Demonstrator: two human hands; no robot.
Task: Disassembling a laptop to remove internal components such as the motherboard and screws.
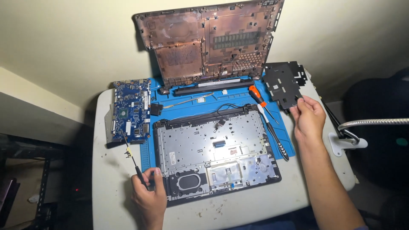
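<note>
**Inspector A:** Left hand?

**Inspector B:** Closed around a thin screwdriver, tip pointing up toward the blue board at the mat's left edge.

**A:** Right hand?

**B:** Fingers pinched on the lower edge of a black plate, held up at the mat's right side.

**A:** Between them?

**B:** An opened laptop base lies on the mat and table. Its cover leans upright against the wall behind. An orange-handled screwdriver and a black tool lie right of the base.
</note>
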